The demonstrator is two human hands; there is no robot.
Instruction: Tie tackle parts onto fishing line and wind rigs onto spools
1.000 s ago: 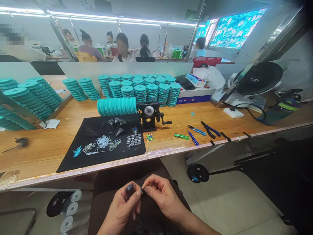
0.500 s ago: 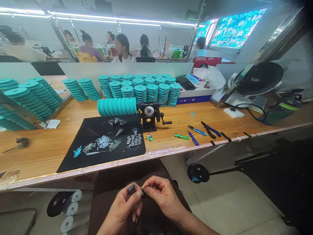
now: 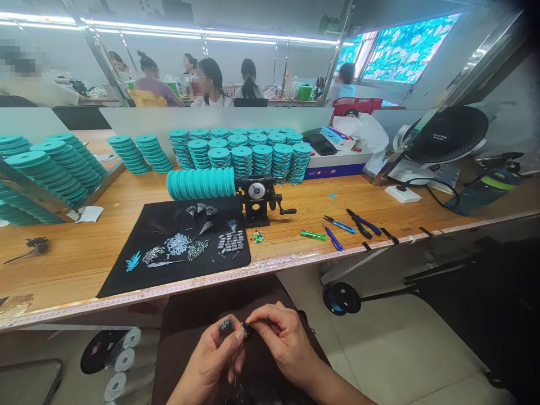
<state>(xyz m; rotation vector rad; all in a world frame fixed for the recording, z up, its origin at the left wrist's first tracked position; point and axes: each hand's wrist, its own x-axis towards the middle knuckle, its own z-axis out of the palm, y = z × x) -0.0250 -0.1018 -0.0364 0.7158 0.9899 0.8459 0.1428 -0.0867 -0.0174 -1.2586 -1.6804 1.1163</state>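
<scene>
Dark small piece (image 3: 244, 328) stays pinched between left hand (image 3: 213, 360) and right hand (image 3: 283, 344).

2 hands (image 3: 284, 343), 1 mat (image 3: 126, 281), 1 winder (image 3: 257, 198), approx. 3 blue tools (image 3: 363, 223)

Both hands low in front of my lap, palms turned inward, fingertips meeting at the midline. My left hand (image 3: 213, 360) sits at lower left, thumb and forefinger pinched together, the other fingers curled loosely beneath, wrist bare and bent slightly back. My right hand (image 3: 283, 344) sits opposite with the forearm slanting off to the lower right, thumb and forefinger closed in a fine pinch just touching the left fingertips, and the remaining fingers folded under.
</scene>
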